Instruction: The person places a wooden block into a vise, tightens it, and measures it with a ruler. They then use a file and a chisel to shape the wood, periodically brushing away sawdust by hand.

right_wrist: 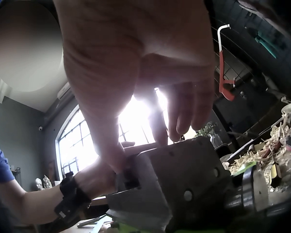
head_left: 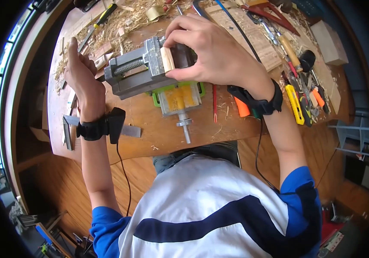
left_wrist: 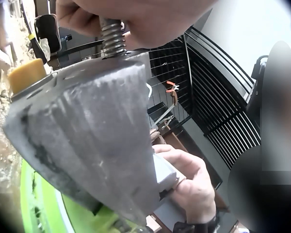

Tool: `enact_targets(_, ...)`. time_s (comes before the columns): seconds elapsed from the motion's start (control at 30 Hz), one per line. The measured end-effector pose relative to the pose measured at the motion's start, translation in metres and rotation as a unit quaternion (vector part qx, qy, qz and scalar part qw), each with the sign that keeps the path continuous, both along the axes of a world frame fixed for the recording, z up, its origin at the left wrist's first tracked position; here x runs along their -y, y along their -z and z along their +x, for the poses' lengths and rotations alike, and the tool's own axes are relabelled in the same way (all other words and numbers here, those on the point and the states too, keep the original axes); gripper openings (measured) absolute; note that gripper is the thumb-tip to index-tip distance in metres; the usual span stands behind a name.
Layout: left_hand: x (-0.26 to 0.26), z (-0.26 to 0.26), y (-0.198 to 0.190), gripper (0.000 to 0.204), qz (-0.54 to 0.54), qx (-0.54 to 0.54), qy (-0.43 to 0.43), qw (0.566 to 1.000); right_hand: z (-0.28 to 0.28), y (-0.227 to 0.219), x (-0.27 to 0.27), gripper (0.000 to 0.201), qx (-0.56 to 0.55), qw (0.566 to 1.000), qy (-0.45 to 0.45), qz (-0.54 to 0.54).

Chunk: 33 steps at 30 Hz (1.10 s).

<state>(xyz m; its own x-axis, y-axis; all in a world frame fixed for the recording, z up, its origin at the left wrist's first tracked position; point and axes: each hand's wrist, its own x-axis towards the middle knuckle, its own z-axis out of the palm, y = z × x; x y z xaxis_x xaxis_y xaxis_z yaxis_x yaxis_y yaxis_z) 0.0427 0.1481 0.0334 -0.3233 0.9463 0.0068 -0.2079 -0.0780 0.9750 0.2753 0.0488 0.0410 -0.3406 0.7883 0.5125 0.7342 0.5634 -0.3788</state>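
A grey metal bench vise (head_left: 128, 90) sits over a green base on the wooden table. My right hand (head_left: 216, 53) pinches a small pale wood block (head_left: 167, 60) between thumb and fingers, at the vise's jaws. At the vise's left end my left hand (head_left: 81, 81) has its thumb raised and its other fingers curled round the end of the vise screw. The screw's thread (left_wrist: 113, 39) runs up to that hand in the left wrist view; whatever handle it has is hidden by the palm. From the right wrist, the fingers come down on the vise body (right_wrist: 184, 179).
Wood shavings (head_left: 133, 23) cover the table's far side. To the right lie a yellow utility knife (head_left: 294, 103), a wood-handled chisel (head_left: 290, 51) and other tools. A wood block (head_left: 328, 43) stands at the right edge. A metal square (head_left: 68, 133) lies front left.
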Motion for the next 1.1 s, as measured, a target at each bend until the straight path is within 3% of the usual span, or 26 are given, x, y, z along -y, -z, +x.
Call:
enact_targets(0.23, 0.005, 0.013, 0.000, 0.051, 0.045, -0.048, -0.064, 0.996, 0.000, -0.001, 0.001, 0.036, 0.039, 0.998, 0.008, 0.051)
enact_targets(0.33, 0.008, 0.015, 0.001, 0.055, 0.094, -0.013, -0.076, 0.993, -0.002, -0.001, 0.003, 0.036, 0.045, 0.996, 0.015, 0.080)
enact_targets(0.5, 0.002, 0.001, 0.020, 0.060, 0.192, -0.028, -0.050, 0.980, -0.005, -0.003, 0.005, 0.035, 0.057, 0.997, 0.028, 0.053)
enact_targets(0.57, -0.003, 0.000, 0.028, 0.061, 0.180, -0.052, -0.120, 0.975, -0.004, -0.004, 0.006, 0.034, 0.064, 0.996, 0.022, 0.049)
enact_targets(0.67, -0.033, -0.027, 0.050, 0.050, 0.197, -0.082, -0.058, 0.975, -0.003, 0.001, 0.004, 0.035, 0.039, 0.998, 0.028, 0.040)
enact_targets(0.7, 0.004, -0.004, 0.018, 0.048, 0.161, 0.041, 0.018, 0.986, -0.003, 0.002, 0.005, 0.035, 0.035, 0.998, 0.023, 0.044)
enact_targets(0.73, 0.003, -0.008, 0.013, 0.050, 0.137, 0.075, 0.057, 0.986, -0.003, 0.001, 0.004, 0.036, 0.031, 0.998, 0.023, 0.049)
enact_targets(0.8, 0.011, -0.020, 0.000, 0.053, 0.059, 0.017, 0.144, 0.988, -0.003, -0.001, 0.003, 0.036, 0.034, 0.999, 0.013, 0.034)
enact_targets(0.9, 0.002, -0.030, 0.000, 0.054, -0.079, 0.073, 0.111, 0.988, -0.003, -0.003, 0.001, 0.035, 0.042, 0.998, -0.002, 0.039)
enact_targets(1.0, 0.004, -0.016, 0.006, 0.045, -0.047, 0.045, 0.054, 0.996, -0.003, -0.002, 0.003, 0.035, 0.034, 0.999, -0.006, 0.034)
enact_targets(1.03, -0.004, -0.001, 0.016, 0.042, 0.040, 0.057, -0.004, 0.998, -0.003, -0.002, 0.002, 0.035, 0.035, 0.999, -0.006, 0.037)
enact_targets(1.1, -0.013, -0.002, 0.040, 0.037, 0.147, -0.223, -0.117, 0.957, -0.004, -0.003, 0.002, 0.035, 0.039, 0.998, -0.006, 0.040)
